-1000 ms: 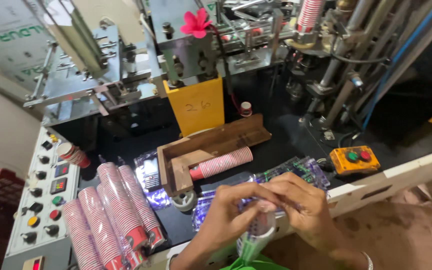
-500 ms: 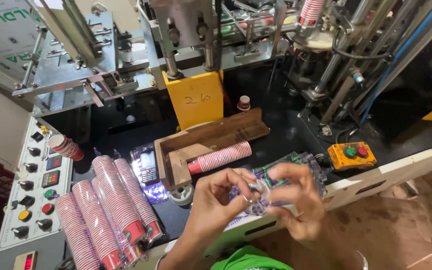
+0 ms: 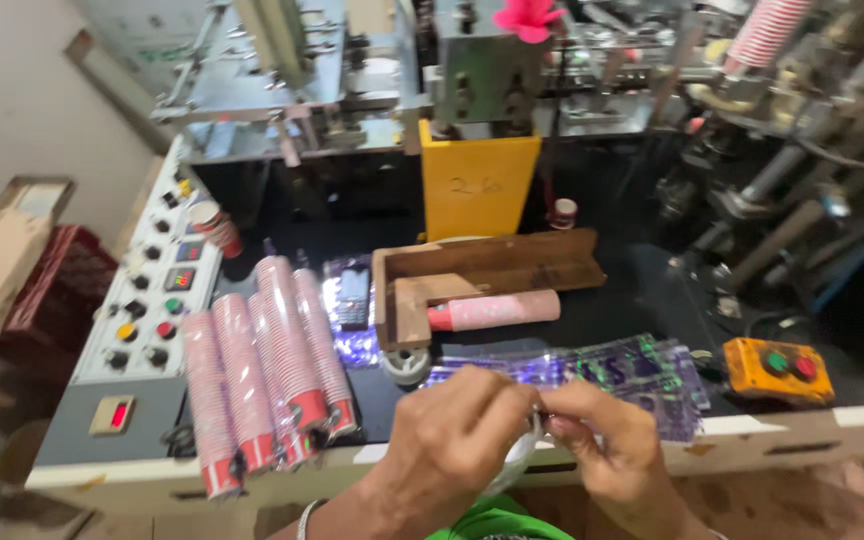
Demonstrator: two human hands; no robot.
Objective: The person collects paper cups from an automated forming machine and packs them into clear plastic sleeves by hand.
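Note:
My left hand (image 3: 449, 440) and my right hand (image 3: 607, 445) meet at the fingertips near the table's front edge, both pinching a thin clear plastic sleeve (image 3: 515, 462) that hangs down between them. Just beyond my hands lies a flat pile of printed clear plastic bags (image 3: 602, 370). A stack of red-and-white paper cups (image 3: 497, 311) lies on its side in a wooden tray (image 3: 482, 275) behind that. Several long stacks of the same cups (image 3: 272, 370) lie to the left of my left hand.
A grey control panel with coloured buttons (image 3: 142, 320) stands at the left. An orange box with a green and a red button (image 3: 778, 368) sits at the right. A cup-making machine with a yellow plate (image 3: 479, 185) fills the back. A roll of tape (image 3: 407, 365) lies beside the tray.
My hands have dropped lower and nearer the front edge, still joined on the plastic. The view has shifted left, showing more of the control panel.

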